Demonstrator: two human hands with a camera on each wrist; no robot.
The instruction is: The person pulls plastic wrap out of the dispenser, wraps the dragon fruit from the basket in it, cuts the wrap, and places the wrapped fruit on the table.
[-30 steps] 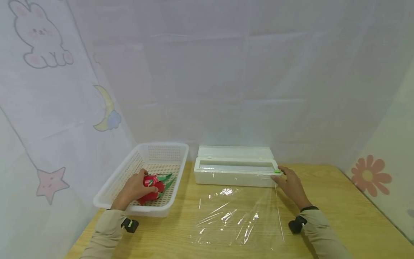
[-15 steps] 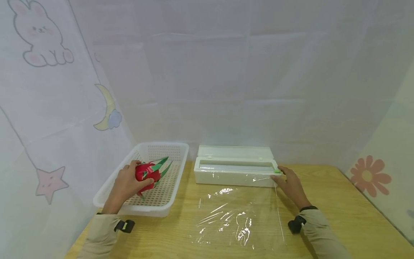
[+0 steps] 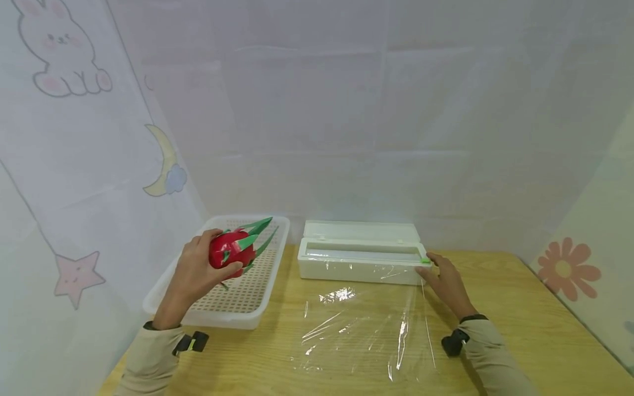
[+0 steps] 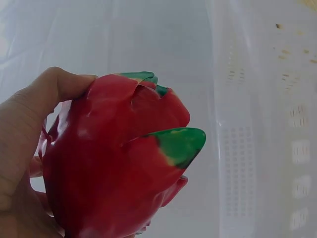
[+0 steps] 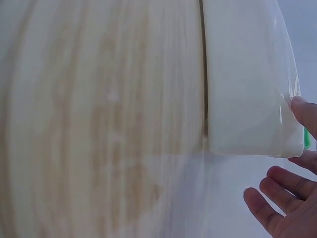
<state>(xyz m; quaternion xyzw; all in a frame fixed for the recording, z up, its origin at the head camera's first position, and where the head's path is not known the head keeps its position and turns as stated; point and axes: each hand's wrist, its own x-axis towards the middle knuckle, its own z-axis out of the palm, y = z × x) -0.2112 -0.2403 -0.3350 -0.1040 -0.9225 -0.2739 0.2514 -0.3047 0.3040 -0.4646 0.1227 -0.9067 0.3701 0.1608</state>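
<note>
My left hand (image 3: 195,269) grips a red dragon fruit (image 3: 230,250) with long green leaf tips and holds it over the white basket (image 3: 250,320). Up close in the left wrist view, the thumb lies along one side of the glossy fruit, while most other fingers are hidden behind it. At the right end of a white cling film dispenser (image 3: 356,270), my right hand (image 3: 448,283) pinches the corner between thumb and forefinger, beside a green slider (image 3: 425,260). In the right wrist view its remaining fingers (image 5: 282,193) spread loosely off the box.
A sheet of clear cling film (image 3: 366,335) runs from the dispenser toward me across the wooden table (image 3: 520,319). The dispenser's lid (image 3: 361,231) stands raised at the back, near a white curtain (image 3: 346,110) with printed figures on its left part.
My left hand has lifted the dragon fruit up from the basket floor and tilted its leaf tips upward. The right hand has stayed at the dispenser's end.
</note>
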